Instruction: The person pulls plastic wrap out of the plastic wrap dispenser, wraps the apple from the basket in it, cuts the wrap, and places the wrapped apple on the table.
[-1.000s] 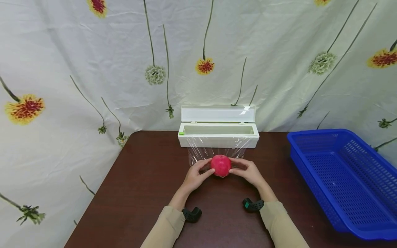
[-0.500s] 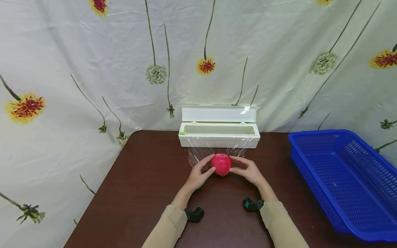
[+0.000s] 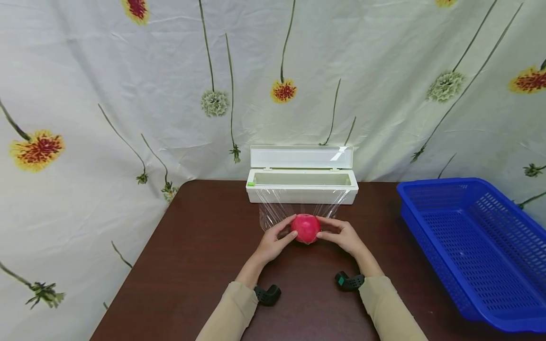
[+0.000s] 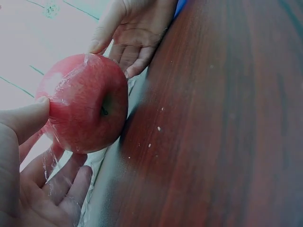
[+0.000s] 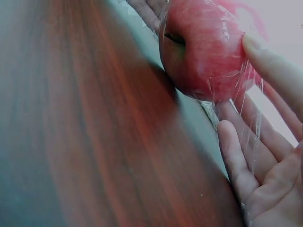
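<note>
A red apple [image 3: 305, 229] is held between the two hands, just in front of the white wrap box. The left hand [image 3: 271, 240] grips its left side with thumb and fingers; the right hand [image 3: 343, 237] grips the right side the same way. Clear plastic wrap [image 3: 273, 213] stretches from the box front to the apple. In the left wrist view, wrinkled film clings to the apple [image 4: 85, 101], and its stem hollow faces the table. The right wrist view shows film over the apple [image 5: 208, 52] and hanging in strands across the right fingers [image 5: 232, 142].
The white wrap dispenser box [image 3: 303, 195] stands at the table's back edge with its lid [image 3: 298, 156] raised. A blue plastic basket [image 3: 431, 251] sits at the right. Behind the brown table [image 3: 204, 246] hangs a flowered cloth [image 3: 170, 71]. Small pale crumbs [image 4: 159, 128] lie on the table.
The apple and both hands have shifted very slightly to the right in the head view, partly with the camera. Both hands keep their hold on the apple.
</note>
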`<state>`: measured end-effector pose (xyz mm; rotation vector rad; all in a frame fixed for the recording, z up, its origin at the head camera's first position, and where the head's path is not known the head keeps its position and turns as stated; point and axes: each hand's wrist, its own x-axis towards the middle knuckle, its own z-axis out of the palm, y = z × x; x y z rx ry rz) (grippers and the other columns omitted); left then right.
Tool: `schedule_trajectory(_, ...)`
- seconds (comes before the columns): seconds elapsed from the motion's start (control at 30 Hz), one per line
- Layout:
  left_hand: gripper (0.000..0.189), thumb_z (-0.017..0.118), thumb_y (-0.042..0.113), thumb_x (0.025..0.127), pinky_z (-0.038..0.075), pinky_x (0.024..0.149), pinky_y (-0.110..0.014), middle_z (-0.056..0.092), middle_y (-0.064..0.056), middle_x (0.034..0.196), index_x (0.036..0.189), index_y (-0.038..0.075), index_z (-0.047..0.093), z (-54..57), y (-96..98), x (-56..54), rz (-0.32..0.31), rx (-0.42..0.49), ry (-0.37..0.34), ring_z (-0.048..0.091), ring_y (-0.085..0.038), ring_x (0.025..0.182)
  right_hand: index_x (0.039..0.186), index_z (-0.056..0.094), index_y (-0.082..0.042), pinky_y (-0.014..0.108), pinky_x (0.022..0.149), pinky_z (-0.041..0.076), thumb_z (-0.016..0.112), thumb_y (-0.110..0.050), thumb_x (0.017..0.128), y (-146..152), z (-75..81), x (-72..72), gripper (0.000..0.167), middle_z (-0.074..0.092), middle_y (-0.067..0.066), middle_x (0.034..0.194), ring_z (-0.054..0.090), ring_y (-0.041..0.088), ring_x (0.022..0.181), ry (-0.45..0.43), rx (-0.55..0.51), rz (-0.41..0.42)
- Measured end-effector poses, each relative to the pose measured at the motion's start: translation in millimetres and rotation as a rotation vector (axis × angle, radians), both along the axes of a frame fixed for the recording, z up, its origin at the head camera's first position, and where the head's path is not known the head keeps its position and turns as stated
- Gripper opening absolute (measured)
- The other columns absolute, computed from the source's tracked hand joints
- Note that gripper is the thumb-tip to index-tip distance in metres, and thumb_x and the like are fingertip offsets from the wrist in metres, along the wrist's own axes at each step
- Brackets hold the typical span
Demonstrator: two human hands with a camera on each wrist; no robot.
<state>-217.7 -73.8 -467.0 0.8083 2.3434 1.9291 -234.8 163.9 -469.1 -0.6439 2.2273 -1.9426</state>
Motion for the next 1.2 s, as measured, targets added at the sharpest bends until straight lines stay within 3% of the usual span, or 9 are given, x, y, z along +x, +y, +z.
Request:
schedule_trajectory(0.2,0.048,0.058,0.002,0.092,0.04,0.096,-0.052,0.05,-0.028,0.13,0.135,-0.009,0.043,3.8,-0.5,4.5,0.029,-0.019,-0.02,0.05,-0.041,0.116,0.127,0.051,0.01,0.029,0.082,0.052,0.067,0.0,0.084,0,1.5,2.2,0.047,0.053,0.029,0.125,0.056,0.042,0.109,0.0,0.035,-0.005)
schedule_trajectory(0.53,0.047,0.057,0.009,0.093,0.043,0.096,-0.039,0.049,-0.024,0.133,0.136,-0.006,0.044,8.6,-0.5,6.2,0.04,-0.035,-0.102,0.051,-0.037,0.118,0.125,0.055,0.01,0.025,0.081,0.052,0.067,-0.004,0.086,0,3.6,4.2,0.043,0.058,0.028,0.12,0.062,0.035,0.103,0.005,0.086,-0.021)
schedule_trajectory(0.73,0.047,0.058,0.012,0.093,0.044,0.096,-0.035,0.049,-0.022,0.134,0.136,-0.004,0.045,8.6,-1.3,6.4,0.051,-0.045,-0.142,0.05,-0.034,0.12,0.123,0.058,0.006,0.024,0.081,0.051,0.068,-0.008,0.086,3,-11.4,-4.0,0.041,0.061,0.024,0.117,0.064,0.03,0.1,0.008,0.095,-0.039)
schedule_trajectory(0.83,0.046,0.058,0.012,0.093,0.044,0.095,-0.036,0.049,-0.022,0.134,0.135,-0.004,0.047,5.3,-1.5,4.4,0.058,-0.04,-0.149,0.05,-0.034,0.12,0.122,0.061,0.001,0.025,0.081,0.051,0.069,-0.013,0.086,5,-21.9,-9.9,0.04,0.063,0.018,0.117,0.063,0.023,0.101,0.014,0.126,-0.061)
schedule_trajectory(0.93,0.045,0.06,0.017,0.093,0.045,0.094,-0.036,0.053,-0.018,0.131,0.134,0.001,0.051,-6.7,-1.4,-2.2,0.091,-0.05,-0.141,0.054,-0.031,0.117,0.122,0.062,-0.001,0.026,0.081,0.051,0.07,-0.017,0.085,5,-24.8,-11.6,0.041,0.063,0.015,0.117,0.062,0.021,0.101,0.018,0.145,-0.071)
schedule_trajectory(1.07,0.046,0.062,0.031,0.091,0.047,0.092,-0.034,0.058,-0.01,0.127,0.132,0.011,0.055,-24.3,-1.9,-10.7,0.144,-0.08,-0.132,0.058,-0.023,0.112,0.122,0.06,0.002,0.025,0.081,0.051,0.068,-0.015,0.087,4,-17.4,-8.1,0.04,0.062,0.02,0.118,0.063,0.024,0.1,-0.005,0.131,-0.047)
schedule_trajectory(1.2,0.045,0.061,0.032,0.091,0.047,0.093,-0.038,0.059,-0.01,0.125,0.13,0.01,0.057,-23.5,-2.1,-9.1,0.16,-0.099,-0.123,0.057,-0.023,0.112,0.122,0.058,0.007,0.023,0.08,0.051,0.066,-0.013,0.088,3,-16.5,-7.5,0.04,0.062,0.024,0.115,0.065,0.018,0.094,-0.034,0.112,-0.027)
